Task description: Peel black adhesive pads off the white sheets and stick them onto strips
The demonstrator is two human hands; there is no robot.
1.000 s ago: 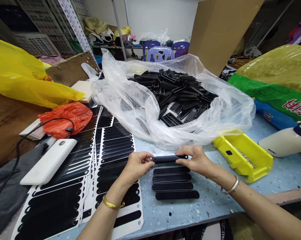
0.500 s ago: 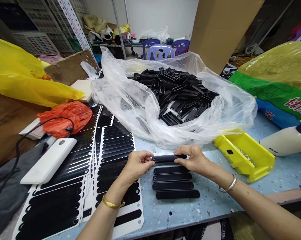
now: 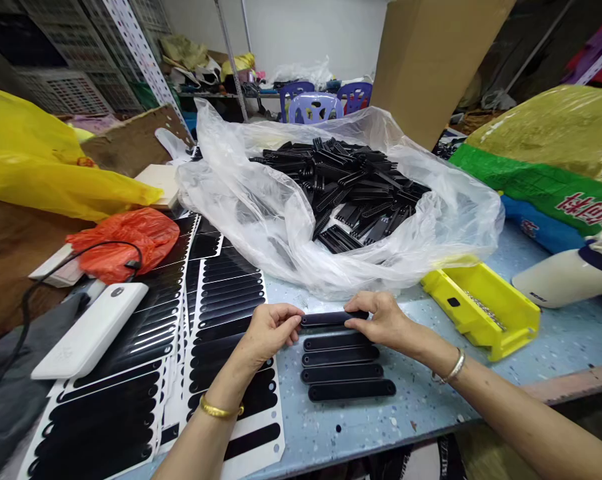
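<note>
My left hand (image 3: 271,328) and my right hand (image 3: 381,319) pinch the two ends of a long black plastic strip (image 3: 325,319), holding it level just above the blue speckled table (image 3: 431,413). Directly below it lie several matching black strips (image 3: 348,365) in a neat row. Left of my hands are white backing sheets with black oval stickers (image 3: 225,300). Behind my hands, an open clear plastic bag (image 3: 281,220) holds a heap of black plastic parts (image 3: 355,193).
A yellow plastic tray (image 3: 481,308) sits right of my hands, with a white bottle (image 3: 561,277) beyond it. A white power bank (image 3: 91,337) with a black cable, an orange bag (image 3: 125,241) and a yellow bag (image 3: 41,160) lie left. A cardboard box (image 3: 431,60) stands behind.
Both hands have lowered the black strip slightly toward the row of strips on the table. The view has shifted a little to the right.
</note>
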